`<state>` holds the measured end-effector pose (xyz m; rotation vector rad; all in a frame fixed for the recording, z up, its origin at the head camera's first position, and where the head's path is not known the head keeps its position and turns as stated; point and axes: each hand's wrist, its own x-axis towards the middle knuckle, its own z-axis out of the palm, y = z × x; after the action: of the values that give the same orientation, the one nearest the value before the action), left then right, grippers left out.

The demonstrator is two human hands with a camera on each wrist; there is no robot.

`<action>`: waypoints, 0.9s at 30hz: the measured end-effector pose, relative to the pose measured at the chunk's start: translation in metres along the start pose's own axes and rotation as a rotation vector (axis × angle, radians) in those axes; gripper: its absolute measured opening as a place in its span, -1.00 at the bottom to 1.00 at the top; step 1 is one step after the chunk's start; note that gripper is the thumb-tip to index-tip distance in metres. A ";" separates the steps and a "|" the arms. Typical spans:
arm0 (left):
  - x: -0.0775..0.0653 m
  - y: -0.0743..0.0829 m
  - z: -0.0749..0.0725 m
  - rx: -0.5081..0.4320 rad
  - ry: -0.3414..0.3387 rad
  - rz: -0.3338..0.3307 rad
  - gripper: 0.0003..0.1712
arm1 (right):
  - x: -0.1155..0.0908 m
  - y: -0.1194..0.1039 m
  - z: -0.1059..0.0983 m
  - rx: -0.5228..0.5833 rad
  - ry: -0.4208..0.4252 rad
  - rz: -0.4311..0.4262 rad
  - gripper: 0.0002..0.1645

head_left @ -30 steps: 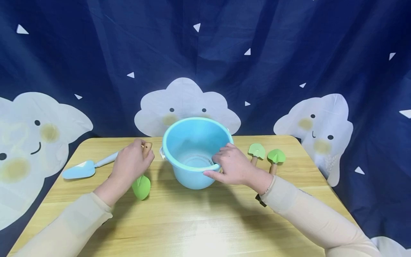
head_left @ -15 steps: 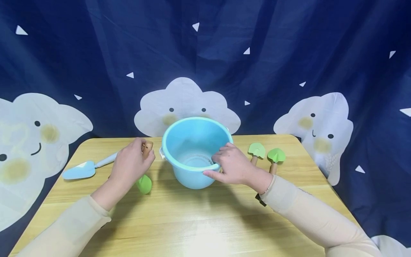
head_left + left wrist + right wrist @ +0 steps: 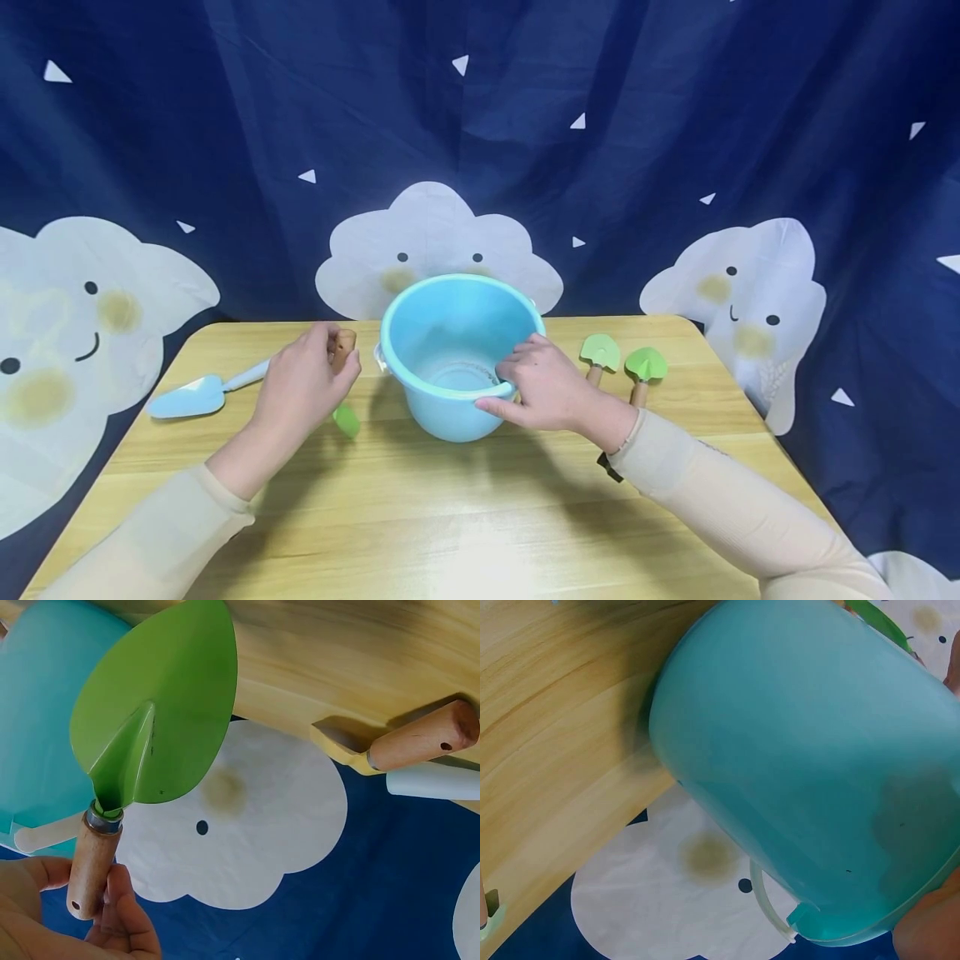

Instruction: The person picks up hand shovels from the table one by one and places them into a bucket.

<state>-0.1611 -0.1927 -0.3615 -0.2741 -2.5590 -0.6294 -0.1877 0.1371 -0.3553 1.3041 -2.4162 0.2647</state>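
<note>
My left hand (image 3: pixel 300 379) pinches the wooden handle of a small green garden trowel (image 3: pixel 165 705) between thumb and fingers. In the left wrist view its broad, pointed blade extends away from the hand; in the head view the blade hangs below the hand, partly hidden by it. Just right of it stands a light blue bucket (image 3: pixel 442 417), upright on the table, with no tools showing inside. With my right hand (image 3: pixel 543 383) I grip the bucket's near right rim, thumb outside and fingers over the inner side. The bucket wall fills much of the right wrist view.
A light blue trowel (image 3: pixel 187 398) lies at the table's left. Beside it, a yellow-bladed tool with a wooden handle (image 3: pixel 420 739) shows in the left wrist view. A pale green shovel (image 3: pixel 600 352) and a green shovel (image 3: pixel 647 364) lie beyond my right wrist.
The green trowel has risen and turned in my left hand, its blade showing narrower and higher below the fingers. My right hand and the bucket have stayed in place.
</note>
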 end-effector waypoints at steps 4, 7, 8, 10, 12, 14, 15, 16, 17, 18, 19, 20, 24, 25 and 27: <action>-0.001 0.000 0.000 -0.004 -0.004 -0.003 -0.78 | -0.001 0.000 0.000 0.004 0.003 0.003 -0.18; -0.001 0.001 0.001 -0.009 -0.001 0.002 -0.78 | -0.001 0.001 0.000 0.004 0.007 0.005 -0.19; -0.001 0.001 0.001 -0.011 0.000 0.004 -0.79 | -0.001 0.001 0.000 0.003 0.006 0.007 -0.20; 0.000 0.001 0.001 -0.016 0.006 0.010 -0.81 | -0.001 0.001 0.000 0.004 0.004 0.010 -0.20; 0.000 0.002 0.000 -0.020 0.017 0.013 -0.83 | -0.001 0.001 0.000 0.005 0.000 0.013 -0.20; 0.001 0.001 -0.001 -0.023 0.030 0.014 -0.84 | -0.001 0.001 0.000 0.005 -0.004 0.014 -0.20; 0.001 0.001 -0.002 -0.025 0.036 0.013 -0.85 | -0.001 0.001 0.000 0.005 -0.005 0.014 -0.20; 0.002 0.001 -0.003 -0.028 0.041 0.012 -0.85 | 0.000 0.001 0.000 0.004 -0.006 0.014 -0.20; 0.002 0.002 -0.004 -0.030 0.048 0.011 -0.84 | 0.000 0.001 0.000 0.003 -0.006 0.014 -0.20; 0.003 0.002 -0.005 -0.031 0.053 0.011 -0.84 | 0.000 0.001 0.000 0.002 -0.006 0.013 -0.20; 0.003 0.002 -0.007 -0.032 0.061 0.014 -0.84 | 0.000 0.001 0.000 0.001 -0.005 0.012 -0.20; 0.004 0.003 -0.008 -0.033 0.066 0.017 -0.83 | 0.000 0.001 0.000 0.001 -0.004 0.011 -0.20; 0.006 0.004 -0.012 -0.023 0.080 0.036 -0.84 | 0.000 0.000 0.000 0.005 0.000 0.009 -0.20; 0.006 0.004 -0.013 -0.020 0.082 0.039 -0.84 | 0.000 0.000 0.000 0.006 -0.001 0.010 -0.20; 0.008 0.005 -0.017 -0.016 0.084 0.043 -0.84 | 0.000 0.000 0.000 0.009 -0.003 0.012 -0.20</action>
<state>-0.1592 -0.1954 -0.3425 -0.3008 -2.4625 -0.6325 -0.1878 0.1376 -0.3553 1.2957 -2.4285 0.2775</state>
